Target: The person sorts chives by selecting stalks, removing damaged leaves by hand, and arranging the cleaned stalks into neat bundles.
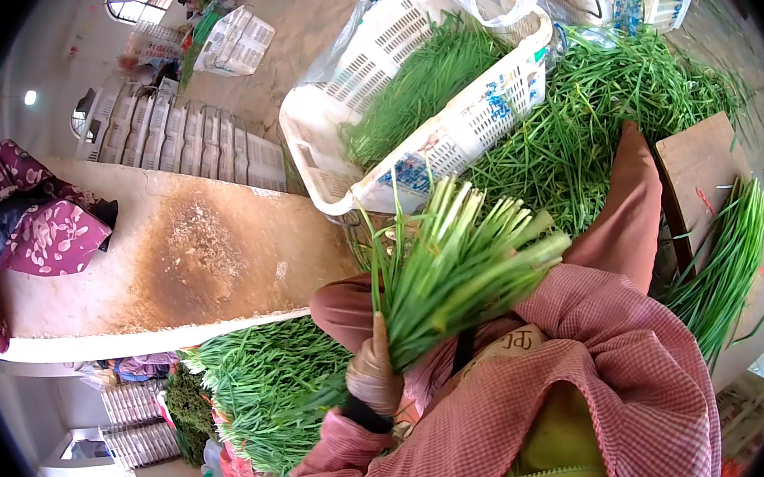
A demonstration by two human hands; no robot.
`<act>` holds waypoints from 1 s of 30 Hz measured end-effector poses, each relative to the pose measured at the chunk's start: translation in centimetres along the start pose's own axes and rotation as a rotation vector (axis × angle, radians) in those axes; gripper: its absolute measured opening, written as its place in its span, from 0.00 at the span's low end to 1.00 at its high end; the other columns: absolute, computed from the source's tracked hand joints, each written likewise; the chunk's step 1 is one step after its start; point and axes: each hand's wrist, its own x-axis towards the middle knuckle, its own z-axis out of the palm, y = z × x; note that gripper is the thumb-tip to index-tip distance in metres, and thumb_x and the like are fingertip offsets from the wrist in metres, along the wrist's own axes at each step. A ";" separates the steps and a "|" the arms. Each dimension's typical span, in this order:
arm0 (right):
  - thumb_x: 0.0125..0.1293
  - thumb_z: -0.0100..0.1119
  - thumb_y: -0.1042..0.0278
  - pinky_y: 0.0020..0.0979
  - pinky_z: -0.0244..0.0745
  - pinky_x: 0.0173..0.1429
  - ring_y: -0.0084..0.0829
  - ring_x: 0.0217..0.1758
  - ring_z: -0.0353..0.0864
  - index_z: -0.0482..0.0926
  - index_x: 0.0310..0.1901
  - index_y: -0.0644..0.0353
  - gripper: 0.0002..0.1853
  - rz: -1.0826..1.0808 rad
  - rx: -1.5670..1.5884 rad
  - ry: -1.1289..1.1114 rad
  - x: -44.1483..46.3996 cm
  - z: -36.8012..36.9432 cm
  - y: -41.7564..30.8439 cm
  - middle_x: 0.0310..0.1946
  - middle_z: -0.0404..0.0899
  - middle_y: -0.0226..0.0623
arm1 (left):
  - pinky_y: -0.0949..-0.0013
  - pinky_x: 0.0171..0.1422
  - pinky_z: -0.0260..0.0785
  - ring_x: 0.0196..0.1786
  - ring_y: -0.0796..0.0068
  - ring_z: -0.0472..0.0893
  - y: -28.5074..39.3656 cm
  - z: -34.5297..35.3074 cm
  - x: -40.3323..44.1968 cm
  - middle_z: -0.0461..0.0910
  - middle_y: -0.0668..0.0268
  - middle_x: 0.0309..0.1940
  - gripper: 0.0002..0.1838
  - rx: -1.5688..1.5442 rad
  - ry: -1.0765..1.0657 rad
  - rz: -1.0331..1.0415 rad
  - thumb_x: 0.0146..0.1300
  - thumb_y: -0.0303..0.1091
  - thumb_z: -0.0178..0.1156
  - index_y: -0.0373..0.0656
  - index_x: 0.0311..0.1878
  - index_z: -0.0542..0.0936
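My left hand (374, 375), in a thin pale glove, is closed around a bunch of garlic chives (458, 273), its thumb pointing up along the leaves. The pale cut stem ends fan out toward the upper right, above my lap. My right sleeve (602, 310) reaches up to the stem end of the bunch. The chives cover my right hand, so its fingers are hidden. Below and left of my left hand lie many more chives (272, 389) in a thick layer.
A white plastic basket (433, 143) with loose chives stands ahead, beside a large heap of chives (605, 92). On the right, a tied bundle (733, 253) rests on a board (702, 156). A stained board (282, 238) extends left, with stacked white baskets (182, 138) behind it.
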 end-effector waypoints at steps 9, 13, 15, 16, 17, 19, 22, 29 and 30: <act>0.59 0.37 0.33 0.44 0.55 0.65 0.44 0.66 0.54 0.41 0.66 0.58 0.44 -0.049 -0.093 -0.461 0.6 4.0 -1.4 0.65 0.50 0.47 | 0.62 0.67 0.49 0.62 0.51 0.62 -3.7 -2.2 3.1 0.60 0.40 0.57 0.70 -0.698 -0.206 -0.057 0.30 0.51 0.74 0.32 0.65 0.33; 0.60 0.37 0.35 0.44 0.54 0.66 0.43 0.67 0.52 0.38 0.67 0.58 0.43 -0.037 -0.166 -0.608 1.2 6.0 -2.3 0.66 0.48 0.47 | 0.65 0.64 0.55 0.62 0.57 0.62 -5.6 5.5 7.1 0.62 0.48 0.59 0.59 -1.530 -1.096 -0.372 0.42 0.42 0.71 0.40 0.67 0.38; 0.60 0.23 0.31 0.43 0.52 0.66 0.46 0.66 0.53 0.41 0.66 0.64 0.44 0.054 -0.062 -0.442 0.4 6.6 -2.5 0.63 0.51 0.53 | 0.67 0.62 0.58 0.60 0.65 0.66 -3.5 11.1 6.3 0.64 0.56 0.58 0.51 -1.601 -0.948 0.266 0.46 0.35 0.69 0.43 0.67 0.45; 0.61 0.22 0.32 0.41 0.56 0.64 0.44 0.64 0.58 0.45 0.65 0.65 0.44 -0.019 -0.134 -0.334 -0.3 6.0 -2.8 0.62 0.56 0.51 | 0.67 0.62 0.58 0.60 0.65 0.66 -2.1 11.0 5.8 0.64 0.56 0.58 0.51 -1.612 -0.970 0.276 0.46 0.35 0.69 0.43 0.67 0.45; 0.61 0.22 0.32 0.39 0.60 0.63 0.42 0.62 0.62 0.49 0.64 0.66 0.43 -0.078 -0.206 -0.224 -1.2 5.5 -3.3 0.60 0.60 0.50 | 0.68 0.60 0.59 0.57 0.68 0.68 -0.6 10.2 5.2 0.66 0.60 0.56 0.46 -1.796 -0.958 0.147 0.47 0.33 0.68 0.42 0.65 0.50; 0.64 0.29 0.38 0.37 0.67 0.58 0.35 0.54 0.71 0.57 0.61 0.67 0.38 -0.265 -0.298 -0.050 -2.8 6.0 -5.1 0.52 0.71 0.45 | 0.70 0.58 0.61 0.53 0.72 0.71 0.1 10.3 4.3 0.69 0.64 0.54 0.41 -1.992 -0.914 -0.005 0.48 0.31 0.67 0.41 0.64 0.56; 0.64 0.44 0.47 0.31 0.76 0.43 0.33 0.45 0.77 0.64 0.56 0.65 0.29 -0.276 -0.245 0.212 -3.8 8.9 -7.9 0.43 0.76 0.41 | 0.73 0.51 0.65 0.43 0.77 0.73 0.8 8.6 3.3 0.75 0.68 0.45 0.26 -1.989 -0.876 -0.169 0.48 0.28 0.65 0.39 0.53 0.71; 0.69 0.37 0.59 0.24 0.64 0.21 0.19 0.14 0.58 0.72 0.38 0.62 0.16 -0.428 -0.592 0.701 -5.7 9.3 -13.0 0.13 0.61 0.23 | 0.73 0.49 0.66 0.42 0.78 0.74 1.8 7.1 2.8 0.76 0.68 0.43 0.22 -1.900 -0.759 -0.132 0.49 0.24 0.64 0.38 0.50 0.73; 0.69 0.35 0.58 0.20 0.58 0.17 0.17 0.12 0.55 0.71 0.40 0.61 0.16 -0.545 -0.514 0.863 -6.4 9.9 -14.9 0.14 0.60 0.22 | 0.73 0.49 0.66 0.42 0.78 0.74 1.9 7.1 2.6 0.76 0.68 0.43 0.22 -1.904 -0.753 -0.135 0.49 0.24 0.64 0.38 0.50 0.73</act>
